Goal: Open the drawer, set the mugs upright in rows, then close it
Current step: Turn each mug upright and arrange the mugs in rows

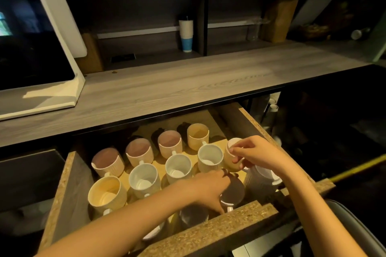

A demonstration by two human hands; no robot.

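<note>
Head view: drawer (208, 233) pulled out under the table (188, 85), mugs partly sorted.
Across the middle of the frame most mugs (178, 168) already stand upright in three slanting rows, mouths up. At centre right your right hand (257, 154) pinches the rim of a tan mug (230, 162), which is tilted and looks lifted. Lower centre, your left hand (208, 188) curls around a dark mug (235, 192) that shows its base, so it seems overturned. A pale mug (259, 181) at the right wall appears to lie on its side. I judge you are well past halfway: these last few need righting, then you close the drawer.
</note>
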